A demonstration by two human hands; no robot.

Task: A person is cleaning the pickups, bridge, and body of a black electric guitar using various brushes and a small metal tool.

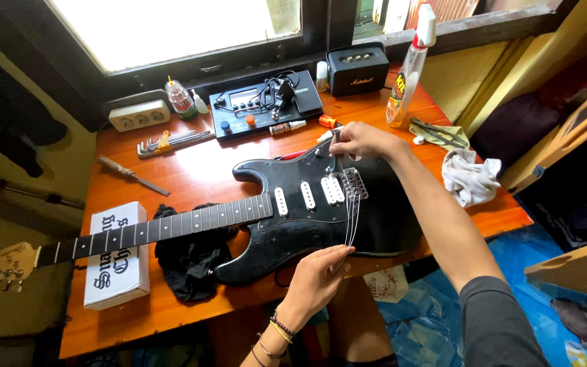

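Observation:
A black electric guitar (293,234) with white pickups lies across the wooden table (191,173), its neck pointing left. My left hand (317,275), at the near edge of the body, pinches the loose ends of several strings (352,221) that run down from the bridge (354,182). My right hand (361,141) is beyond the bridge, at the far edge of the body, and grips a small metal tool (336,136) upright.
A black cloth (191,261) and a white box (111,255) sit under the neck. Farther back lie hex keys (171,141), a screwdriver (132,175), a black pedal unit (266,103), a small speaker (357,68), a spray bottle (407,71), pliers (436,129) and a white rag (470,177).

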